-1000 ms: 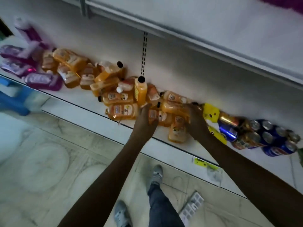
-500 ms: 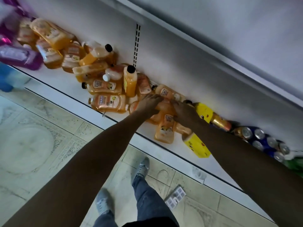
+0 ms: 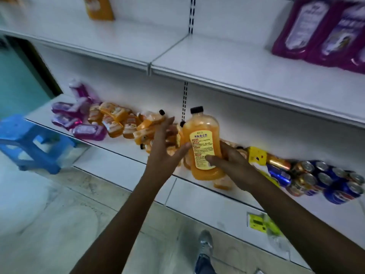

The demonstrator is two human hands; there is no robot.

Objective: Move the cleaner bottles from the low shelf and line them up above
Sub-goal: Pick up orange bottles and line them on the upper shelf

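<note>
Right grip [image 3: 229, 161] above white shelf [image 3: 122, 155]

Dim, even indoor light; motion blur smears the edges, wide-angle bending the shelves [image 3: 227, 76].

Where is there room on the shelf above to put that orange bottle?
The white upper shelf is bare between the orange bottle standing at its back left and the purple bottles on its right. The low shelf is crowded: a heap of orange bottles, then drink cans. The right hand holds the orange black-capped bottle.
</note>
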